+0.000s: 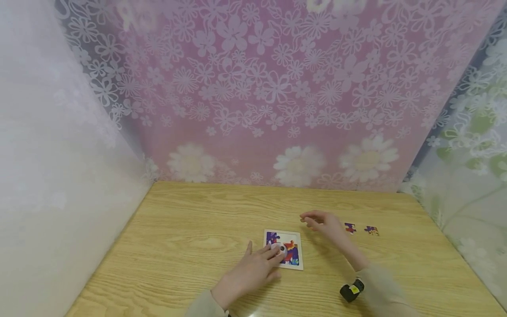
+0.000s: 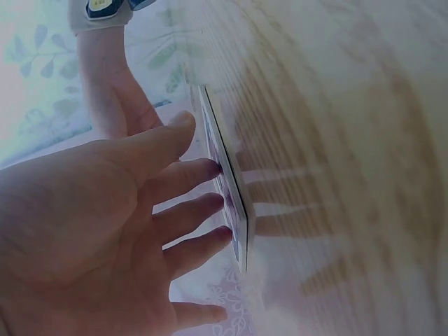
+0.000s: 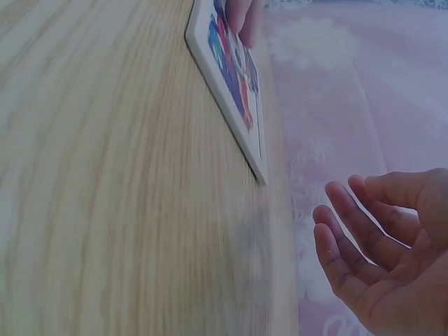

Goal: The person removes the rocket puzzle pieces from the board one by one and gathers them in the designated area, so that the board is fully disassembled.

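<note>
A small square jigsaw puzzle [image 1: 288,259] lies in a white-rimmed tray [image 1: 302,252] on the table, with bare white board at its upper right. Straight, spread fingers of my left hand [image 1: 251,270] rest on the puzzle's left part, covering some of the picture. In the left wrist view, its fingertips [image 2: 222,236] touch the tray's face. Just beyond the tray's upper right corner, my right hand [image 1: 325,223] hovers with loosely bent fingers. No piece shows between thumb and fingers in the right wrist view. Two loose puzzle pieces, one [image 1: 350,228] and another [image 1: 372,230], lie right of that hand.
The wood-grain table [image 1: 190,224] ends at a pink flowered curtain [image 1: 253,110] behind. Pale sheets hang at the left [image 1: 59,154] and right [image 1: 475,176]. A black wrist camera [image 1: 351,290] sits on the right sleeve [image 1: 380,286].
</note>
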Motion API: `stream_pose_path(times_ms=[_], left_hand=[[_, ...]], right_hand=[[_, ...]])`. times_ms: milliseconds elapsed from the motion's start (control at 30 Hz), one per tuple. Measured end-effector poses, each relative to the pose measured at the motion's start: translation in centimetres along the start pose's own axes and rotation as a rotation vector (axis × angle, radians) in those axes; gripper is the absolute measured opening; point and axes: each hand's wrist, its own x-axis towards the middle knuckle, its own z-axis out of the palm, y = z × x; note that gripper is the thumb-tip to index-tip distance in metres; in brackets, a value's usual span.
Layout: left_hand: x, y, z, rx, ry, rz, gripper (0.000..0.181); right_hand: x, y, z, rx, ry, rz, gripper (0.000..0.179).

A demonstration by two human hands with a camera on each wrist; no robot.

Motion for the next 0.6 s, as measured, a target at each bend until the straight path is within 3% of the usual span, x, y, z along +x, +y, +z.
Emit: stream_pose_path(times_ms=[600], left_hand=[[0.2, 0.1, 0.0, -0.011, -0.035, -0.035, 0.056]], right_hand=[[0.6, -2.5, 4.3, -0.074, -0.191, -0.074, 0.025]])
